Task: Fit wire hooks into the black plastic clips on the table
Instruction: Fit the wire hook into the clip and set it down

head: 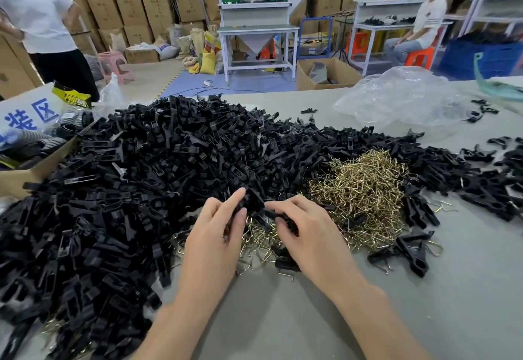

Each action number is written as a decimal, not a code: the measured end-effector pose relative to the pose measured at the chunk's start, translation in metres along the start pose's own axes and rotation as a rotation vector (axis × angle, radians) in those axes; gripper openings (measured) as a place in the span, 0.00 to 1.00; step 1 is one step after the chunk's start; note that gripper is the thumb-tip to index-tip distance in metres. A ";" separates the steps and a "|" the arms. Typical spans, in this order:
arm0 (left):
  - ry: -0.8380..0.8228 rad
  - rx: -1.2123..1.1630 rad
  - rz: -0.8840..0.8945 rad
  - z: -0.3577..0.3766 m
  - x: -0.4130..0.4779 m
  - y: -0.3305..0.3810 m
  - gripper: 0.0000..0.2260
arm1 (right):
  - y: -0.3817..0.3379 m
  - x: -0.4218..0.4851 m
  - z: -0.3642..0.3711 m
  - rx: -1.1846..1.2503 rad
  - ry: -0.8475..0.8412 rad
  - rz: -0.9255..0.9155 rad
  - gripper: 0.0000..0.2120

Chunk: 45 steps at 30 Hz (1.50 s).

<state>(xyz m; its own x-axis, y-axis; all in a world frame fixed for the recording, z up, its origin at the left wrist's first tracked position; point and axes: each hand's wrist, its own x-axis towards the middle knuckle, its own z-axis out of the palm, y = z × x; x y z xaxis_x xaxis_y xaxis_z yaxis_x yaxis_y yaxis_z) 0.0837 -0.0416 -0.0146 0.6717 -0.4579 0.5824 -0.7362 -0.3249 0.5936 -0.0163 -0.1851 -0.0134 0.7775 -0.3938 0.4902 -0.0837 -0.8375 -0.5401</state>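
At the centre of the frame, just above the grey surface, a black clip is pinched in the grip of the left hand, while the grip of the right hand is curled round a second black piece touching it; whether a hook is yet seated cannot be told. A few fitted clips, with wire showing, are seen at the lower right beside the heap of wire hooks, and the great pile of loose clips filling the left and middle is judged unfitted, so most of the task is left.
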 end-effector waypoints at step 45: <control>-0.110 -0.292 -0.093 0.002 -0.011 0.017 0.11 | -0.008 0.004 -0.002 1.123 -0.033 0.419 0.14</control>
<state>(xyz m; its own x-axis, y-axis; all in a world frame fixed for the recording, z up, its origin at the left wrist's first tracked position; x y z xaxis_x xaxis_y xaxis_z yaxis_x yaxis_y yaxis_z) 0.0641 -0.0441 -0.0120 0.7100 -0.5291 0.4646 -0.6072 -0.1259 0.7845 -0.0140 -0.1809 -0.0059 0.8366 -0.5334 0.1251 0.2440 0.1583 -0.9568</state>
